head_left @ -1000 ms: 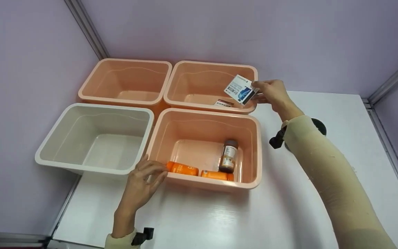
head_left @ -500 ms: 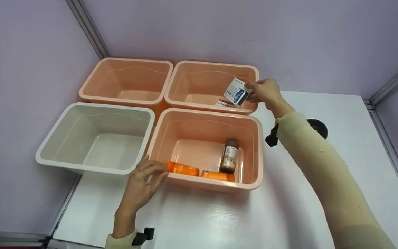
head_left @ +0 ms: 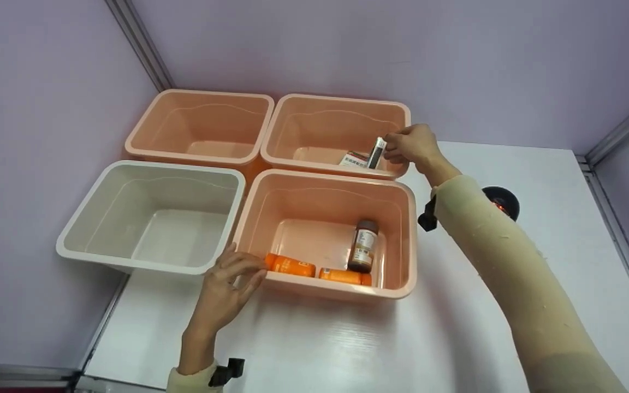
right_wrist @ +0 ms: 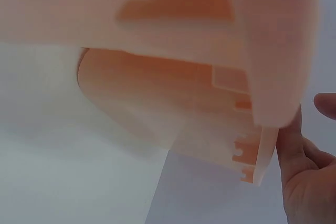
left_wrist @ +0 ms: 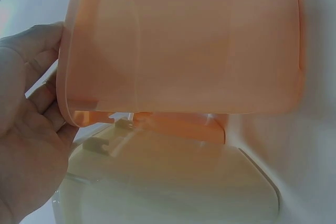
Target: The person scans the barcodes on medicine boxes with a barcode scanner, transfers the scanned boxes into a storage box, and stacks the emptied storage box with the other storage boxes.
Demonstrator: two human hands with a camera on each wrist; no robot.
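Note:
My left hand grips the near left corner of the front peach plastic bin; in the left wrist view the thumb and fingers lie at its rim. Inside this bin lie two orange bottles and a brown bottle. At the right end of the back right peach bin is my right hand. Just below its fingertips a small medicine box stands tilted, narrow side showing, beside another small box. In the right wrist view the thumb stands apart from the fingers.
A white bin stands at front left, and another peach bin behind it. The bins stand close together on a white table. A round black object is partly behind the right sleeve. Lilac walls enclose the table.
My right hand has moved a little left over the back right bin. The medicine box has gone lower and turned from its printed face to its narrow side, leaving the hand. The left hand stays put.

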